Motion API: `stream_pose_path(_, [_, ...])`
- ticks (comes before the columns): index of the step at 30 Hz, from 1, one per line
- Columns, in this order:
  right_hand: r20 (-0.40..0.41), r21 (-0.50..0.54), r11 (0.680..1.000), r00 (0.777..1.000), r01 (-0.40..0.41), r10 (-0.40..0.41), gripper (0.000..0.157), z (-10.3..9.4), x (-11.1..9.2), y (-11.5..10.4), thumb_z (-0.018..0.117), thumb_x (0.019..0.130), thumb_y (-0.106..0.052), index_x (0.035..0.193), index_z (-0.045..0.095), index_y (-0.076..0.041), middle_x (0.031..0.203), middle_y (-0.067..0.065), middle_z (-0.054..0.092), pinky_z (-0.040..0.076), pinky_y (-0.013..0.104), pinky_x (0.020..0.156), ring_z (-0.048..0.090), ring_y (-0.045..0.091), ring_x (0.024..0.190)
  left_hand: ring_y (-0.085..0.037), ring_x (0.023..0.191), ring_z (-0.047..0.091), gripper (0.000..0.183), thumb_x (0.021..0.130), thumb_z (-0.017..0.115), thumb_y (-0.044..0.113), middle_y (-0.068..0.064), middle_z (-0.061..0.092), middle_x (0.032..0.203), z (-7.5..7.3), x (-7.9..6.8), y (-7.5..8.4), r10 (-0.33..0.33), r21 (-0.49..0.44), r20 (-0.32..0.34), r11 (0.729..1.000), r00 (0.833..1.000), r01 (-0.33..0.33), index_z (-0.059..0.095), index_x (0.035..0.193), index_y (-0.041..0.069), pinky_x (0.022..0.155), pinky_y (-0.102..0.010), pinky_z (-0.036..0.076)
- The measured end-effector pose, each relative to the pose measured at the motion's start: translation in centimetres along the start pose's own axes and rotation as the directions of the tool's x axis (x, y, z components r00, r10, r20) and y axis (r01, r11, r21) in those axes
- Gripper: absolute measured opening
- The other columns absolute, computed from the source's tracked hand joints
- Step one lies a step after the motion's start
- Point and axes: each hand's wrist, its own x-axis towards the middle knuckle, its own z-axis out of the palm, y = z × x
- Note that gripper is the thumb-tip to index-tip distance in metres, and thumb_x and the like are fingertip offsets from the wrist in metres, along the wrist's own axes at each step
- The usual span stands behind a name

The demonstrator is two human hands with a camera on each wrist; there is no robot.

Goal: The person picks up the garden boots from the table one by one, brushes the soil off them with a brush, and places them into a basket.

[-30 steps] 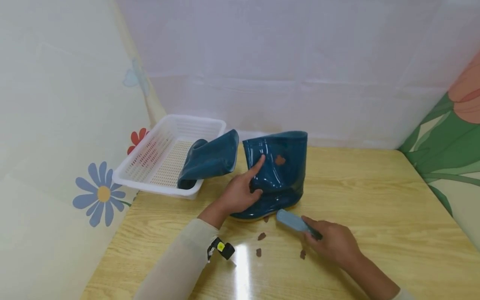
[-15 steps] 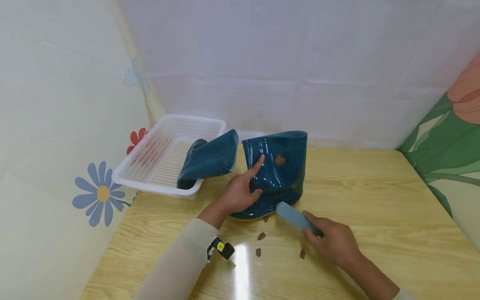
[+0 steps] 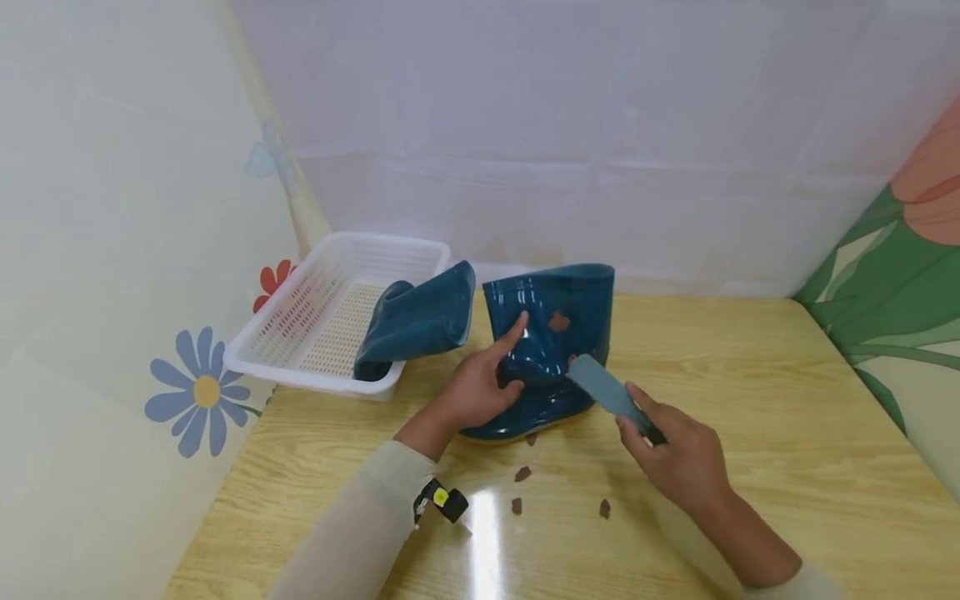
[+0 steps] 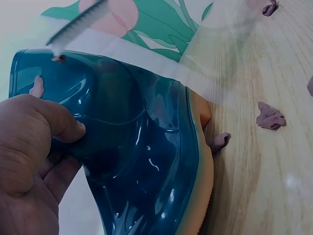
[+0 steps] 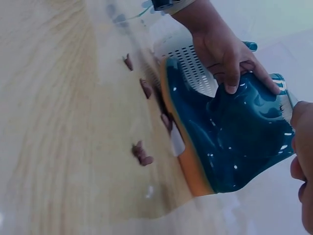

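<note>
A glossy dark blue rubber boot (image 3: 543, 362) with an orange sole stands upright on the wooden table. My left hand (image 3: 480, 387) holds its shaft from the toe side, thumb (image 4: 68, 125) on one face in the left wrist view. In my right hand (image 3: 686, 462) is the handle of a brush (image 3: 603, 387), its grey-blue head touching or just off the lower shaft. Bristles of the brush (image 4: 78, 24) show in the left wrist view, with a small brown clump at their tip. Another brown clump (image 3: 558, 322) sticks higher on the shaft.
Several brown clumps (image 3: 522, 473) lie on the table (image 3: 360, 467) before the boot. Left of it stands a white perforated basket (image 3: 300, 379), where a second blue boot (image 3: 420, 312) leans out over the rim. Cloth-covered walls (image 3: 562, 167) close off the back and sides.
My right hand has raised the brush from beside the boot's sole up to the lower shaft. The left hand and the boot have stayed in place.
</note>
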Motion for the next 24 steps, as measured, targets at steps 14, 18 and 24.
stream_pose_path(14, [-0.073, -0.021, 0.999, 0.997, 0.024, -0.025, 0.047, -0.4, 3.3, -1.4, 0.07, 0.089, -0.025, 0.131, 0.07, -0.003, 0.076, 0.014, 0.068, 0.039, 0.032, 0.044, 0.054, 0.016, 0.055, -0.009, 0.048, 0.041, 0.096, 0.094, 0.071, 0.009, 0.006, 0.039, 0.057, 0.3, -0.5, -0.3, 0.169, -0.013, -0.064, 0.985, 0.984, -0.17, 0.012, 0.165, 0.036, 0.051, -0.029, 0.042])
stream_pose_path(18, [-0.081, -0.027, 0.999, 0.996, 0.027, -0.03, 0.048, -0.3, 3.9, -1.7, 0.07, 0.088, -0.024, 0.131, 0.07, -0.003, 0.081, 0.019, 0.07, 0.043, 0.037, 0.043, 0.061, 0.023, 0.056, -0.007, 0.049, 0.038, 0.089, 0.096, 0.069, 0.009, 0.006, 0.039, 0.059, 0.4, -0.7, -0.2, 0.212, 0.006, -0.079, 0.977, 0.974, -0.212, 0.017, 0.165, 0.029, 0.053, -0.029, 0.042])
stream_pose_path(24, [-0.058, -0.051, 0.999, 0.998, -0.007, 0.004, 0.051, -0.2, 4.6, -2.2, 0.077, 0.084, -0.02, 0.133, 0.069, -0.005, 0.085, 0.02, 0.072, 0.044, 0.038, 0.044, 0.064, 0.027, 0.06, -0.006, 0.046, 0.034, 0.085, 0.097, 0.068, 0.005, 0.007, 0.036, 0.059, 0.5, -0.7, -0.3, 0.248, 0.029, -0.099, 0.969, 0.964, -0.246, 0.022, 0.165, 0.024, 0.052, -0.03, 0.04])
